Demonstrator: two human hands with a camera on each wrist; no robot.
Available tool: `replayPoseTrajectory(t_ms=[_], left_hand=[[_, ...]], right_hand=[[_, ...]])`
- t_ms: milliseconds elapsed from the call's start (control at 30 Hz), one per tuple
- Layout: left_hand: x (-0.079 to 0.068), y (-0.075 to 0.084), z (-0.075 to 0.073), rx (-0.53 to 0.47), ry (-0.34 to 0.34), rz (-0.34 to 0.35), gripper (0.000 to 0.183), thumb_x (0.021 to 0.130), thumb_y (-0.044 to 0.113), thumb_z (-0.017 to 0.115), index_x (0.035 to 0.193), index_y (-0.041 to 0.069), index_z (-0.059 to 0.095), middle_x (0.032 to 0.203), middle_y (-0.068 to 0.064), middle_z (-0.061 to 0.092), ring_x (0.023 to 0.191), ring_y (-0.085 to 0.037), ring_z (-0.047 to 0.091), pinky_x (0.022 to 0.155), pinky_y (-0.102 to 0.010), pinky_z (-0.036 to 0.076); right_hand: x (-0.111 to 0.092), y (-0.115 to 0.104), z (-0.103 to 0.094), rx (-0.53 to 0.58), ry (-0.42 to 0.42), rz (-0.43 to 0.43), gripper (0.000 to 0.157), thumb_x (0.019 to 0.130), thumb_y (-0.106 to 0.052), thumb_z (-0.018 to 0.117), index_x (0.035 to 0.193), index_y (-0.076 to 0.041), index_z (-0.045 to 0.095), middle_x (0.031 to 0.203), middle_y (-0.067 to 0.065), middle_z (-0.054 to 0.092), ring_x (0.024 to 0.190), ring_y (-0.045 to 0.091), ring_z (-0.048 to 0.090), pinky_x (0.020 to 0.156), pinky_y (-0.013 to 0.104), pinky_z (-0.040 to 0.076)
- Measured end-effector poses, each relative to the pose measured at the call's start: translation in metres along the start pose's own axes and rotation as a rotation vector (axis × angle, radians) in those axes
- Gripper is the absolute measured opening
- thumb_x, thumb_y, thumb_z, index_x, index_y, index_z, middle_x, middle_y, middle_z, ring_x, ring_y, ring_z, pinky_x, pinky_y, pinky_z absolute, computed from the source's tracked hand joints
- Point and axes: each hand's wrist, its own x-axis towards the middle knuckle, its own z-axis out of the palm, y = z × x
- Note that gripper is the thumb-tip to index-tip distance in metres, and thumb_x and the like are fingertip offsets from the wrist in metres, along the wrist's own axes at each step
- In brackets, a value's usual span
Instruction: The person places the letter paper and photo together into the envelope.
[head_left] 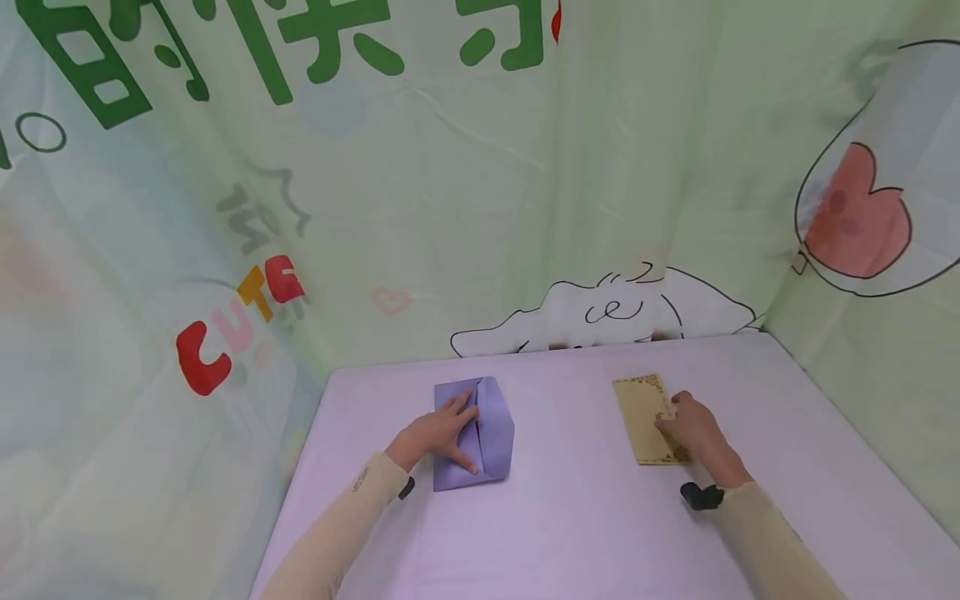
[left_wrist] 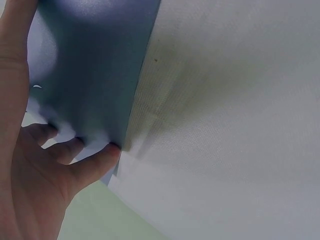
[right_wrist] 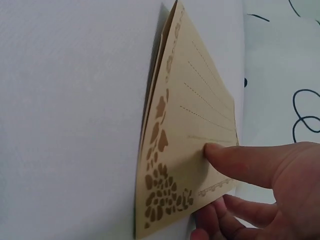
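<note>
First, one purple envelope point(head_left: 495, 433), lying on the table left of centre, its long sides running toward the backdrop; a flap with slanted corners forms its right side, and a dark seam shows beside that flap.

Upon it, the left hand point(head_left: 442, 435), fingers spread and relaxed, clasping nothing, thumb toward the near edge. In the left wrist view fingertips meet the envelope's edge, and its surface there reads as dull blue in shadow.

Next, one tan card point(head_left: 639, 421), well apart to the right, brown ornament at its borders and corners. The right wrist view adds dashed lines across its face, and more than one layer along its edge, which stands tilted.

At that card's right side, the right hand point(head_left: 699, 429), grasping it: thumb upon the printed face, other fingers curled at the back, partly hidden.

Both arms in beige sleeves, left point(head_left: 341, 517) and right point(head_left: 768, 537); small print on the left one. One black device point(head_left: 702, 497) at the right wrist; a dark piece point(head_left: 407, 488) at the left.

Beneath all, one table point(head_left: 570, 508) with a pale lilac cover.

Behind and around, one pale green backdrop point(head_left: 465, 208), creased, bearing green characters point(head_left: 258, 50), coloured letters point(head_left: 197, 360), a white cartoon figure point(head_left: 555, 312) just above the table's far edge, and a pink heart shape point(head_left: 858, 221) within a pale outlined form.
</note>
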Motion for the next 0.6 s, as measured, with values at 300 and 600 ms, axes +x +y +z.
replayPoseTrajectory(t_ms=[300,600], left_hand=[[-0.001,0.0,0.0,0.003,0.0,-0.004,0.091,0.064,0.077,0.077,0.131,0.026,0.043,0.168,-0.016,0.014,0.151,-0.041,0.028,0.1,-0.055,0.05],[0.0,0.0,0.0,0.001,-0.005,-0.007,0.091,0.064,0.077,0.077,0.131,0.026,0.042,0.169,-0.016,0.013,0.151,-0.041,0.027,0.1,-0.055,0.05]], right_hand=[[0.004,0.009,-0.005,0.084,0.013,0.001,0.04,0.099,-0.01,0.053,0.126,0.019,0.049,0.114,0.035,0.059,0.096,0.039,0.061,0.077,0.043,0.051],[0.011,0.024,-0.007,0.159,-0.007,0.004,0.039,0.1,-0.01,0.052,0.126,0.019,0.053,0.112,0.032,0.064,0.09,0.03,0.063,0.07,0.031,0.051]])
